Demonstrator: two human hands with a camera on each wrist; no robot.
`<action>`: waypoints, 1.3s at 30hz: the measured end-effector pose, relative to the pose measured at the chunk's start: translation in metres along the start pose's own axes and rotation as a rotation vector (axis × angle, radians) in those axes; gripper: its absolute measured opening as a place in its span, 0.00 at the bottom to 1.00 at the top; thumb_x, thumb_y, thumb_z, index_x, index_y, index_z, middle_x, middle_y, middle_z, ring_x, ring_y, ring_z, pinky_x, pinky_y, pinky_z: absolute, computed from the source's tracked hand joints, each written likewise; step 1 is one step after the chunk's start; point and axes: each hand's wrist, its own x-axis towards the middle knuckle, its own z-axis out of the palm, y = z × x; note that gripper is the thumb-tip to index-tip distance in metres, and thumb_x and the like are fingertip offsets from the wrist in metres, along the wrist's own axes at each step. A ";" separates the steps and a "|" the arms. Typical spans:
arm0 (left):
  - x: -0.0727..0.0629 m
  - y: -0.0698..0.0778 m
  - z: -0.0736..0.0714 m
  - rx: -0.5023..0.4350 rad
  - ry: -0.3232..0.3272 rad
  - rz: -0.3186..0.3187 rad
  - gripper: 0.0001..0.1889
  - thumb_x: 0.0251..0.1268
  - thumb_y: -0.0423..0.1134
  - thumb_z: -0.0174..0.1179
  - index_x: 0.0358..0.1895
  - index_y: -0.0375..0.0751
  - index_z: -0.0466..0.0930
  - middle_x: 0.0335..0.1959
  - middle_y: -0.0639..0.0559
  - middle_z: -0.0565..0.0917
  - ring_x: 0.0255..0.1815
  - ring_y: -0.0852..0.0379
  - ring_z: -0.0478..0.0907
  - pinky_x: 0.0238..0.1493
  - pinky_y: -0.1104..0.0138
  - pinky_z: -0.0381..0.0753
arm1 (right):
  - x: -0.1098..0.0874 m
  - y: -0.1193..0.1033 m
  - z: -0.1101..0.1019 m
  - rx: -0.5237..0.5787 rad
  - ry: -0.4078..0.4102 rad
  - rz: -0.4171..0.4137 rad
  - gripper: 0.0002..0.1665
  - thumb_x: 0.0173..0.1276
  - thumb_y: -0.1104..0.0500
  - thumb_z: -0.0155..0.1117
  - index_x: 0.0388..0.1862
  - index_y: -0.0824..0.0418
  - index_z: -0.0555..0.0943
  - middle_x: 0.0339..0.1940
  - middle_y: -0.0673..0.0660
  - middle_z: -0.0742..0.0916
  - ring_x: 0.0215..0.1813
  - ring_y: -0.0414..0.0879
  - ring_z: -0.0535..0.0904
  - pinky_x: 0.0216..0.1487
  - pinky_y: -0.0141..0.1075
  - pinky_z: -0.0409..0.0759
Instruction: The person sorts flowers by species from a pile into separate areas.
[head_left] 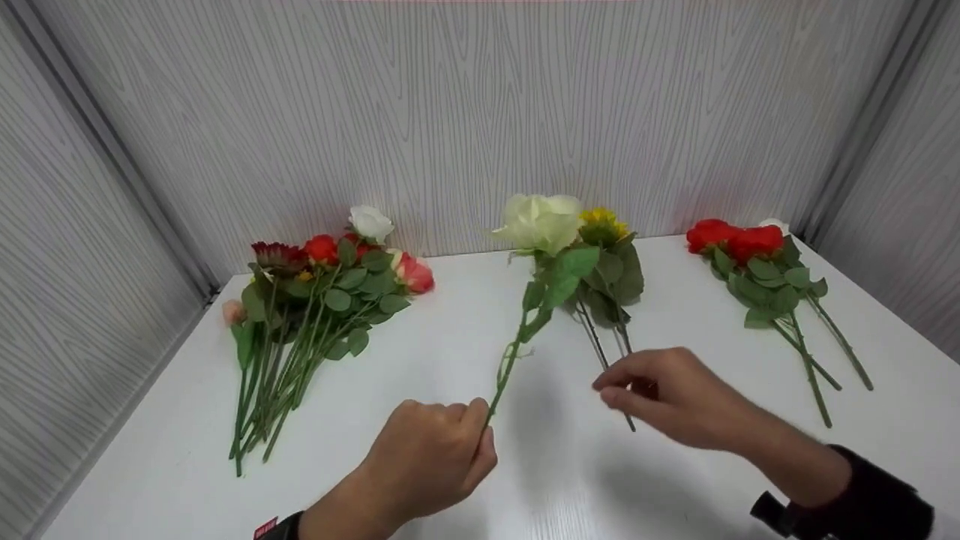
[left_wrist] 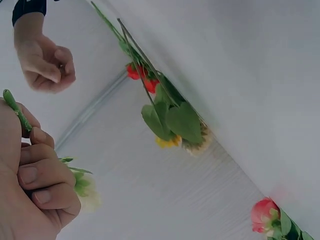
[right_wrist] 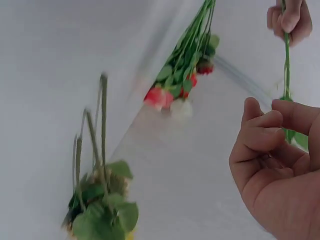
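My left hand grips the lower stem of a cream-white rose, which stands up from the fist and leans a little right. The stem's cut end sticks out of the fist in the left wrist view, where the fingers partly hide the bloom. To the right, my right hand hovers with loosely bent fingers and nothing between them. Behind its fingertips in the head view lie the stems of a yellow sunflower with broad green leaves. In the left wrist view a pale bloom lies beside the sunflower.
A bundle of mixed flowers, red, pink, white and dark red, lies at the left of the white table. Red roses with a white bloom behind them lie at the right. A wood-grain panel closes off the back, with side panels.
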 end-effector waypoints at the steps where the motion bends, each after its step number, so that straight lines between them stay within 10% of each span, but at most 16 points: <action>1: 0.000 0.005 0.000 -0.003 0.030 0.039 0.16 0.55 0.39 0.62 0.18 0.49 0.63 0.08 0.60 0.56 0.10 0.67 0.45 0.15 0.73 0.39 | -0.002 -0.005 0.008 0.057 -0.038 -0.021 0.13 0.73 0.53 0.63 0.49 0.56 0.86 0.33 0.51 0.86 0.27 0.35 0.75 0.27 0.31 0.77; 7: 0.002 0.033 0.000 0.024 0.175 0.262 0.15 0.58 0.38 0.50 0.14 0.51 0.60 0.07 0.61 0.57 0.10 0.67 0.43 0.14 0.71 0.38 | -0.017 -0.026 0.045 0.413 -0.293 -0.216 0.13 0.80 0.62 0.50 0.59 0.59 0.74 0.34 0.57 0.82 0.24 0.28 0.71 0.22 0.27 0.72; 11: 0.000 0.042 0.000 0.025 0.146 0.339 0.18 0.65 0.38 0.44 0.14 0.53 0.62 0.07 0.63 0.57 0.13 0.67 0.40 0.16 0.72 0.35 | -0.028 -0.034 0.056 0.624 -0.432 -0.167 0.12 0.82 0.63 0.43 0.59 0.60 0.68 0.20 0.61 0.70 0.21 0.30 0.65 0.18 0.28 0.63; 15: -0.001 0.045 0.001 0.026 0.110 0.348 0.19 0.69 0.39 0.39 0.16 0.53 0.62 0.08 0.63 0.55 0.17 0.66 0.37 0.18 0.72 0.33 | -0.029 -0.037 0.061 0.707 -0.414 -0.138 0.09 0.82 0.64 0.41 0.54 0.67 0.67 0.17 0.63 0.64 0.18 0.34 0.61 0.15 0.32 0.56; 20: 0.000 0.042 0.000 0.004 0.096 0.349 0.21 0.73 0.44 0.47 0.16 0.52 0.64 0.08 0.62 0.57 0.15 0.66 0.39 0.18 0.72 0.34 | -0.025 -0.033 0.065 0.635 -0.296 -0.302 0.08 0.81 0.70 0.39 0.49 0.68 0.68 0.18 0.61 0.66 0.16 0.36 0.61 0.14 0.29 0.58; 25: 0.002 0.032 -0.003 -0.013 0.111 0.319 0.25 0.79 0.48 0.39 0.16 0.51 0.63 0.08 0.61 0.57 0.11 0.66 0.42 0.16 0.71 0.36 | -0.020 -0.027 0.061 0.578 -0.194 -0.387 0.10 0.79 0.74 0.37 0.48 0.68 0.69 0.25 0.63 0.72 0.14 0.47 0.61 0.13 0.29 0.61; 39: -0.003 -0.054 0.001 0.032 0.018 -0.009 0.20 0.75 0.45 0.52 0.21 0.48 0.63 0.11 0.62 0.54 0.14 0.67 0.44 0.18 0.74 0.40 | 0.000 -0.004 0.020 0.359 0.030 -0.122 0.10 0.82 0.59 0.45 0.44 0.65 0.71 0.22 0.63 0.73 0.19 0.33 0.62 0.16 0.30 0.63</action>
